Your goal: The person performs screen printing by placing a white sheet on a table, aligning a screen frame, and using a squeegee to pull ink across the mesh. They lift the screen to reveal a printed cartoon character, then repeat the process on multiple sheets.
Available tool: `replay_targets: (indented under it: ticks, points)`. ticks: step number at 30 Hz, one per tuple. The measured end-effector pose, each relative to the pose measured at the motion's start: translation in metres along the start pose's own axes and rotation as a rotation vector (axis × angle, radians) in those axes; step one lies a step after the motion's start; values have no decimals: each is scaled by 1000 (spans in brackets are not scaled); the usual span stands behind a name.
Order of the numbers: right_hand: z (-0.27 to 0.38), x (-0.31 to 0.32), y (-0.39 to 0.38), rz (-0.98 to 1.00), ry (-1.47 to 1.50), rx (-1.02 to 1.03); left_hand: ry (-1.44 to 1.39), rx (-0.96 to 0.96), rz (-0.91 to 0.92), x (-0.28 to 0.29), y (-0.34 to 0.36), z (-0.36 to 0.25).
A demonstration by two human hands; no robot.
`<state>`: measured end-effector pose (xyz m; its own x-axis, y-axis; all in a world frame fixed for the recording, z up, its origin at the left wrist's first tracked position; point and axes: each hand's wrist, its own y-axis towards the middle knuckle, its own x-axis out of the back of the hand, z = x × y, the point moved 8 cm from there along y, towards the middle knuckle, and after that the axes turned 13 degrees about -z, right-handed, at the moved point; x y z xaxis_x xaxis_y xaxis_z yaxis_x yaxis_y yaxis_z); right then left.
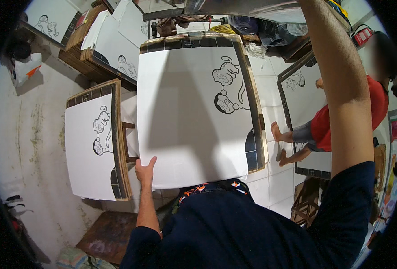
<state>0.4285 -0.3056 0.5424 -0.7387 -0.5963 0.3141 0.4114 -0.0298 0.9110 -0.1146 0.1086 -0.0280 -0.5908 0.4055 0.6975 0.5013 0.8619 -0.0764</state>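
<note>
A white cloth point(185, 116) with a black line drawing point(227, 85) of two cartoon figures lies flat on a dark-bordered board point(256, 130) in front of me. At the board's near left edge rests my left hand point(144, 171), its thumb stretched out over the cloth and apart from the fingers. The other fingers are foreshortened and partly hidden at the edge. My right arm reaches far up past the picture's top edge, so that hand is out of sight. Across the top, beside the raised forearm, a framed panel point(247, 8) is partly visible.
To the left stand another printed board point(88, 148) and a stack of boards point(104, 67). A person in a red top point(337, 119) stands at right beside more printed boards point(308, 103). A wooden stool point(307, 201) is at lower right; dark bags point(274, 33) lie behind.
</note>
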Motion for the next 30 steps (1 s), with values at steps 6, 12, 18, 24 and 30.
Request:
replay_targets:
  ticks: [6,12,18,24,30]
  points:
    - [-3,-8,20,-57,-81,53,62,107,-22,-4,-4,5]
    - [-4,-12,21,-41,-9,13,93,135,-96,-15,1,22]
    - [-2,8,-18,-48,-35,-56,189,5,-154,-26,8,13]
    - [10,57,-145,-123,-12,209,-450,-314,134,-63,-37,-233]
    - [19,113,-363,-107,72,141,-1317,818,712,-133,-130,-336]
